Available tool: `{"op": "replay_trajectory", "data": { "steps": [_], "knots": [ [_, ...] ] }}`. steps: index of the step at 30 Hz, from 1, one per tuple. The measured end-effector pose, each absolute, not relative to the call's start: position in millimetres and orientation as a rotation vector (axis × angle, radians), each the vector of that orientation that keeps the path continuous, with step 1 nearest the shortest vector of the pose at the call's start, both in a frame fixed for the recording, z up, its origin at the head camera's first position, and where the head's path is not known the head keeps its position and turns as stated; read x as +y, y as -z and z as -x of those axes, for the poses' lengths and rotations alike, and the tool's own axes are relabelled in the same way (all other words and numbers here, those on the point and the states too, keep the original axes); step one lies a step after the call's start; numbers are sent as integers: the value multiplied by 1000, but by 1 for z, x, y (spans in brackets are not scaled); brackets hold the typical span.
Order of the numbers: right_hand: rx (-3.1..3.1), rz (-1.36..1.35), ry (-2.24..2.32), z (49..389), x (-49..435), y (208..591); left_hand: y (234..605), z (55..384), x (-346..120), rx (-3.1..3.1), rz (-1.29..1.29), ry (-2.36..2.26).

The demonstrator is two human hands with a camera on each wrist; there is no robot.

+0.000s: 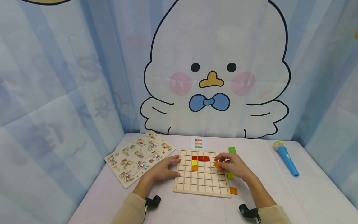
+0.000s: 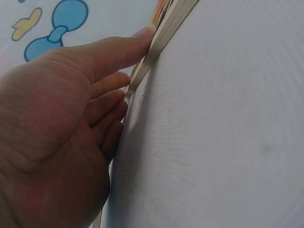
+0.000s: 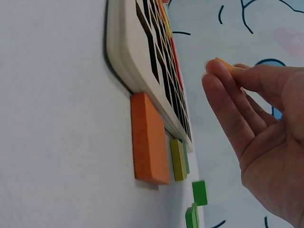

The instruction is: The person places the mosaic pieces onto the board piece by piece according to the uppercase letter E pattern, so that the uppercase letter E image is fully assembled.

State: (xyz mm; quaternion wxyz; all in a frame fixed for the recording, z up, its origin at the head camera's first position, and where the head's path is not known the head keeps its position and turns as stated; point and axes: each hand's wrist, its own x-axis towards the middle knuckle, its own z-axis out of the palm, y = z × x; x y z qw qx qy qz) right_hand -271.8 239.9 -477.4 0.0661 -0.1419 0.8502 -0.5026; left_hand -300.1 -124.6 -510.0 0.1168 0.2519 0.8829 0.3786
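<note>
A wooden grid board (image 1: 202,194) lies in front of me, with square recesses across its top. Three red tiles (image 1: 200,158) form a row in it; a yellow tile (image 1: 194,162) and an orange tile (image 1: 194,168) sit below the leftmost red one. My left hand (image 1: 163,168) rests at the board's left edge, thumb and fingertips touching it with the fingers nearly straight. Over the right part of the board, my right hand (image 1: 234,165) pinches another orange tile (image 1: 216,164) between thumb and fingers. The right wrist view shows only a sliver of that tile (image 3: 223,62).
Beside the board's right edge lie a loose orange tile (image 1: 233,190), a yellow-green tile (image 1: 230,175) and green tiles (image 1: 232,150). Behind the board is a small pattern card (image 1: 199,143). A picture puzzle board (image 1: 134,171) lies left; a blue toy microphone (image 1: 287,159) lies right.
</note>
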Motion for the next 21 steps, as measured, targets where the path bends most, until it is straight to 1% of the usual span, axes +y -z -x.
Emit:
{"op": "replay_trajectory", "data": {
  "steps": [5,11,21],
  "knots": [
    [2556,479,1587,278,226,481,511,301,-125,2592,-741,-1095],
    [2641,502,1563,281,209,482,512,301,-125,2587,-745,-1108],
    [2707,319,1438,283,185,488,510,301,-125,2578,-739,-1111]
  ]
}}
